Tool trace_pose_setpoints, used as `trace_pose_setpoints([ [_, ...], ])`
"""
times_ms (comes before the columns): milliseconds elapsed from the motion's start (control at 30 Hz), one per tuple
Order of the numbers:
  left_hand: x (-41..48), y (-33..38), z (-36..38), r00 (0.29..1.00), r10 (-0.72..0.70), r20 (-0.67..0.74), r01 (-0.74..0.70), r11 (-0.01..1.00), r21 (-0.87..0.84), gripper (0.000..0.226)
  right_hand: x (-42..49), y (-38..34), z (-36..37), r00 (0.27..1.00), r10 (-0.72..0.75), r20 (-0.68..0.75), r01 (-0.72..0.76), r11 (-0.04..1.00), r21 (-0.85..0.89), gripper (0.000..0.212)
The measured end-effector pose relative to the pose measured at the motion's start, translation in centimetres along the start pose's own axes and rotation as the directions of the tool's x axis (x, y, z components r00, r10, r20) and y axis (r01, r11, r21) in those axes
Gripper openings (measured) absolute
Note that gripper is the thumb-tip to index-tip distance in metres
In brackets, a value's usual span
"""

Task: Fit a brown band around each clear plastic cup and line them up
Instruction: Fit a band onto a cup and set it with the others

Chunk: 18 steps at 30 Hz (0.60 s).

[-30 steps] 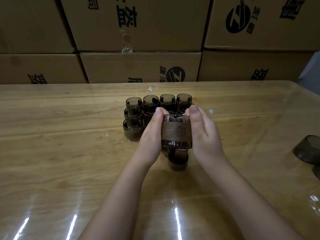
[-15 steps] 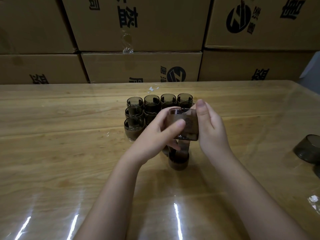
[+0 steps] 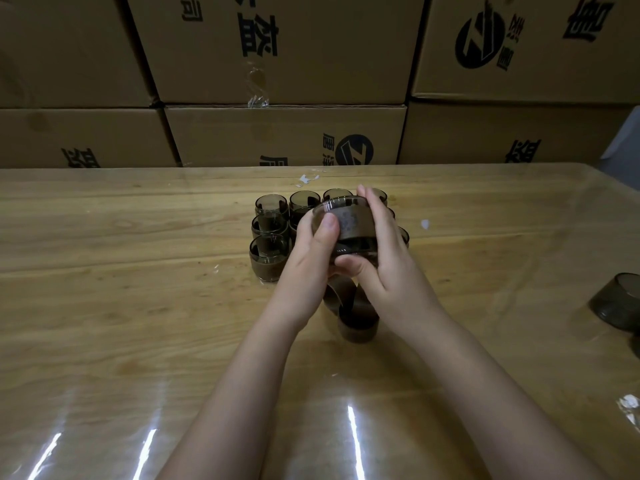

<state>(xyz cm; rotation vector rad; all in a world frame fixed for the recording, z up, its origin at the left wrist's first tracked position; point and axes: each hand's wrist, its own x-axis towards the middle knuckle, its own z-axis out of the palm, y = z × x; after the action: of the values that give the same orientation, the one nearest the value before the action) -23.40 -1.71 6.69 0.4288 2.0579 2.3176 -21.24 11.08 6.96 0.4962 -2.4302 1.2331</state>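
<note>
While both hands are raised over the middle of the table (image 3: 138, 306), they hold one smoky clear cup (image 3: 346, 206) between them, tilted a little with its open rim up and away from the person. A brown band (image 3: 360, 228) with a pale printed pattern wraps round the cup's body, and a strip of clear wall shows above and below it.

The left hand (image 3: 308, 258) curls round the cup's left side, its thumb pressed flat on the front of the band. The right hand (image 3: 384, 268) wraps the right side, fingers reaching over the far rim and the thumb tucked under the cup's lower front edge. Neither hand is spread; both grip the same cup.

Just behind and below the held cup, toward the far edge of the table, a cluster of banded cups (image 3: 270, 251) stands upright in tight rows, touching one another. The hands cover part of the cluster, so I cannot count them all. Nearer the person, directly beneath the wrists, a few loose bands (image 3: 356, 323) lie on the table, one standing as a ring with another leaning against it.

At the table's right edge a dark upturned cup (image 3: 616, 306) sits well apart from the rest, partly cut off from sight. A small white scrap (image 3: 425, 224) lies to the right of the cluster, and some paper bits (image 3: 306, 179) lie near the far edge. Glossy streaks of light run along the near edge. Stacked cardboard boxes (image 3: 284, 133) with black printing rise behind the table's far edge.
</note>
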Motion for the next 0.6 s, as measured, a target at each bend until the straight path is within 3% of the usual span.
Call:
trace_pose_setpoints([
  [600,-0.2,-0.3,0.9,0.999,0.022,-0.032,-0.022,0.999,0.026,0.066,-0.5,0.8,1.3,0.991,-0.042,-0.130,0.040,0.999,-0.018,0.075],
])
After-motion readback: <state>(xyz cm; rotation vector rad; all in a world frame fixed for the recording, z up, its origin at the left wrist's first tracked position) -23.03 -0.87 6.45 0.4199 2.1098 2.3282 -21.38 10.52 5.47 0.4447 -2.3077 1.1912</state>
